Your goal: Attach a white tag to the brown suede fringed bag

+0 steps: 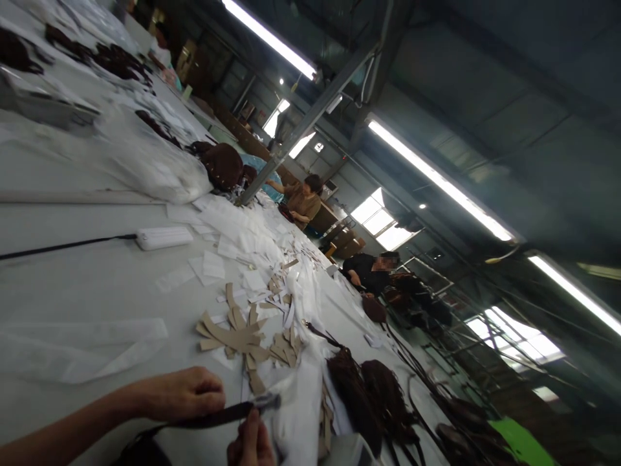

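A dark strap (213,418) runs between my two hands low in the view, its right end near a small shiny, blurred piece. My left hand (187,393) is curled over the strap, fingers bent. My right hand (251,443), partly cut off by the bottom edge, pinches the strap close to that end. A dark item (143,451) lies below my left forearm, joined to the strap as far as I can see. Just beyond my hands are curved beige strips (237,336) in a loose pile.
White paper pieces (242,226) cover the middle of the table (97,278). A white power strip (163,237) with a black cord lies left. Dark brown bags (369,395) are at the right, with another bag (222,165) farther back. Several people sit along the table.
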